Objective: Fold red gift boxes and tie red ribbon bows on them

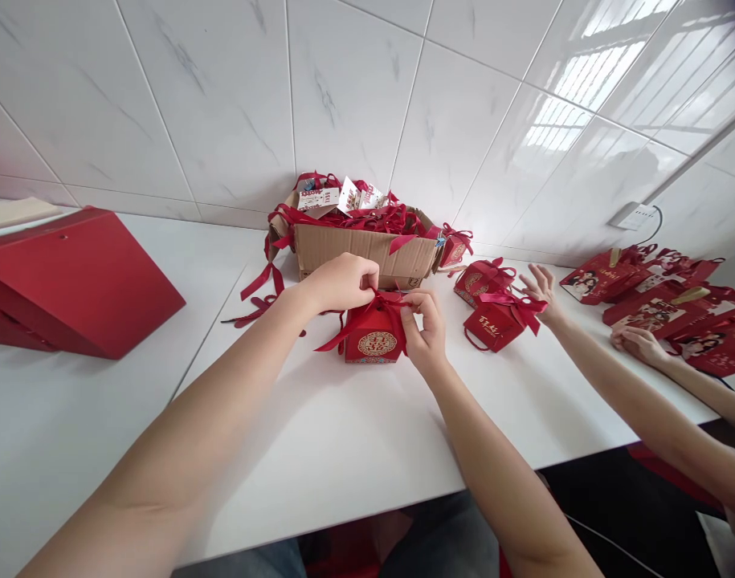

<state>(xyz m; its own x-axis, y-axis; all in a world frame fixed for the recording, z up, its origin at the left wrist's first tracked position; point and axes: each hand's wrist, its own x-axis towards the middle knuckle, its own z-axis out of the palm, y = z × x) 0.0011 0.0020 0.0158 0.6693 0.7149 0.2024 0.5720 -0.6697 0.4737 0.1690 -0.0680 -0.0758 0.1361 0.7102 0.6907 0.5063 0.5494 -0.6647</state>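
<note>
A small red gift box (376, 341) with a gold round emblem stands upright on the white table in front of me. Red ribbon (386, 300) lies knotted over its top. My left hand (346, 279) comes over from the left, its fingers pinched on the ribbon at the top of the box. On the right side, my right hand (426, 329) pinches the ribbon between thumb and forefinger, close to the box's upper edge. One ribbon end hangs down at the box's left. The fingertips partly cover the knot.
Behind the box stands a cardboard carton (355, 249) heaped with red ribbons and tags. Tied red boxes (493, 323) are to the right, beside another person's hand (541, 291). Red gift bags (650, 309) stand farther right. A large red box (83, 281) lies at left.
</note>
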